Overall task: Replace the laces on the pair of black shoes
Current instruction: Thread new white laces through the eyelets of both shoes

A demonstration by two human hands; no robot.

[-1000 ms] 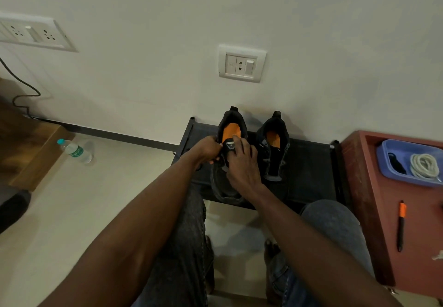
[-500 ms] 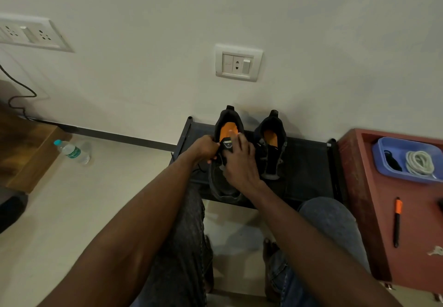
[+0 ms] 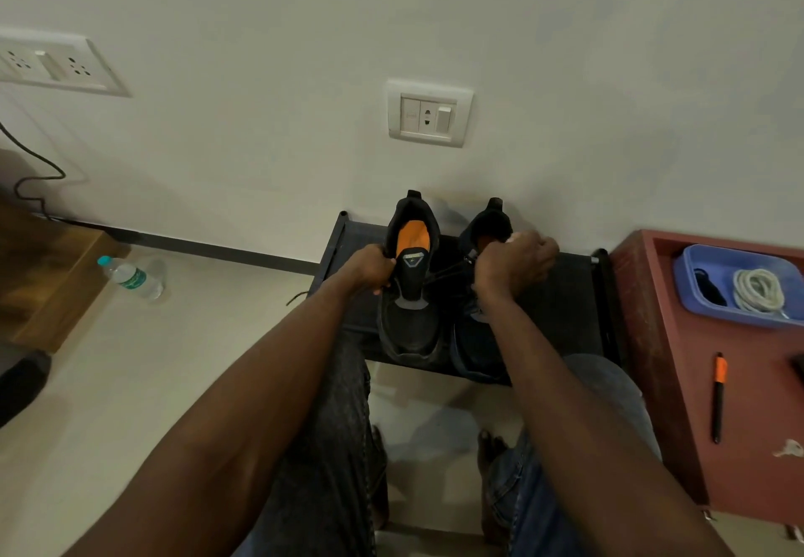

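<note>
A plain off-white wall [image 3: 435,12] carries a switch plate [image 3: 428,113] and, far left, a socket panel [image 3: 52,64]. Pale floor [image 3: 108,382] spreads below, with a red cabinet [image 3: 696,404] right and wooden furniture [image 3: 39,282] left.

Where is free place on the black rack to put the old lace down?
The rack shows bare top between the right hand and its right post. Its middle is crowded by both shoes; the left hand covers its left part.

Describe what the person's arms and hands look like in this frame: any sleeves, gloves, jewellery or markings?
Both forearms are bare up to the frame's lower edge; no sleeve shows. The left hand and the right hand wear no gloves, and no ring, watch or wristband is visible. No markings can be made out in the dim light. Below the arms, the legs are in jeans.
</note>
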